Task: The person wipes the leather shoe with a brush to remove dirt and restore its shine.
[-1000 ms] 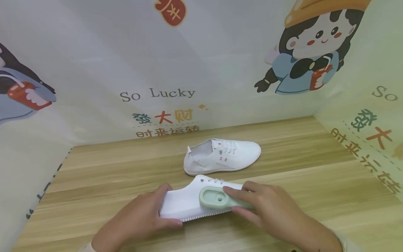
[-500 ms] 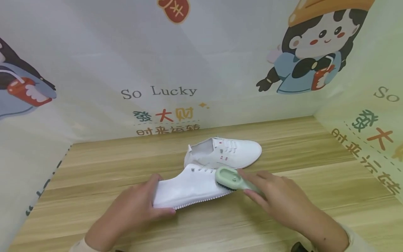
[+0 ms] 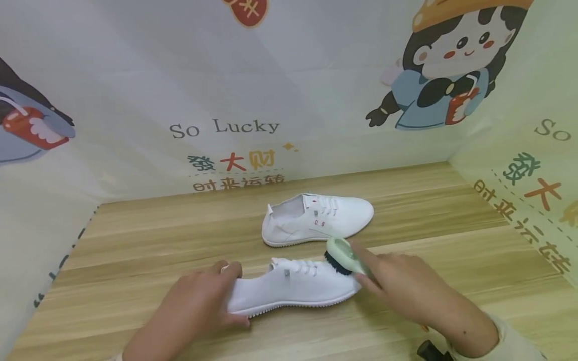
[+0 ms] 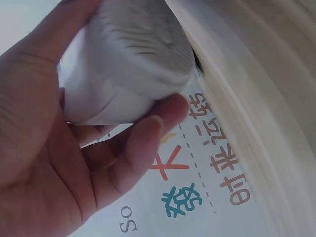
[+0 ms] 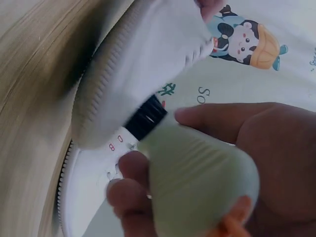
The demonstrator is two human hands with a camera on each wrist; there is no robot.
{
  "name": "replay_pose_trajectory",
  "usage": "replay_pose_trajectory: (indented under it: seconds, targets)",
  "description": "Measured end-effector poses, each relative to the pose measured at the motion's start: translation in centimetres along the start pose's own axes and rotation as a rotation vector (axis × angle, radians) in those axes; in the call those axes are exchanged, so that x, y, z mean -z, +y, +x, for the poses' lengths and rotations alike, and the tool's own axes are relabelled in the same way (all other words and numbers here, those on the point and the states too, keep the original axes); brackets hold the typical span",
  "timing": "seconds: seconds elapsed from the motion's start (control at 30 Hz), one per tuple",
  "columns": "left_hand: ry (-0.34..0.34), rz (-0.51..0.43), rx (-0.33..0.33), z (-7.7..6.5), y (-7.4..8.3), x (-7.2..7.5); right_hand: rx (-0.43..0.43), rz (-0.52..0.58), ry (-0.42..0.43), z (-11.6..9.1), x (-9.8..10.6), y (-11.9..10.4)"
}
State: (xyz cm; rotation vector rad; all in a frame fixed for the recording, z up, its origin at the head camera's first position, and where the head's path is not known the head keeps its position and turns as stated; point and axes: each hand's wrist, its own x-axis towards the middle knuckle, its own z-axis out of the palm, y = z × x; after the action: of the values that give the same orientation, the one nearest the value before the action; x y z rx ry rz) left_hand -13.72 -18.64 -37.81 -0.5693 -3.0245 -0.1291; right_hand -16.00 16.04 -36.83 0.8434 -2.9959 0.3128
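Observation:
In the head view my left hand (image 3: 198,296) grips the heel of a white lace-up shoe (image 3: 293,291), its toe pointing right and its sole turned down. The left wrist view shows the thumb and fingers around the ribbed heel (image 4: 138,64). My right hand (image 3: 402,281) holds a pale green shoe brush (image 3: 344,252) by its handle. The black bristles (image 5: 146,117) touch the upper near the toe. An orange loop (image 5: 234,222) hangs at the handle's end. Behind lies a second white shoe (image 3: 345,215) with small red marks, untouched.
The wood-grain tabletop (image 3: 180,225) runs back to a printed white cloth wall (image 3: 338,140), with similar walls at left and right. A dark object (image 3: 429,350) shows beside the right sleeve at the bottom edge.
The held shoe has been lowered and turned, so its laces now show more. The brush has moved from the shoe's side to the top of the toe and tilted, exposing its bristles.

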Motion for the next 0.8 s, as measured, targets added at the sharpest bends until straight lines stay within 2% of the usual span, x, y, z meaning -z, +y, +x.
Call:
replay_pose_trajectory:
  seconds: [0.13,0.33,0.63,0.8]
  targets:
    - [0.017,0.065,-0.060,-0.2,-0.1,-0.7,0.025,0.005,-0.090,-0.1,-0.4,0.2]
    - [0.052,0.106,-0.082,0.0,-0.4,-1.0,0.030,0.045,-0.109,-0.1,-0.5,0.2]
    - [0.025,0.082,-0.028,0.4,-0.4,-1.2,0.050,0.079,-0.136,-0.3,-0.3,-0.2]
    - [0.023,0.097,-0.032,0.5,-0.4,-1.5,0.076,0.088,-0.126,-0.6,-0.2,-0.1]
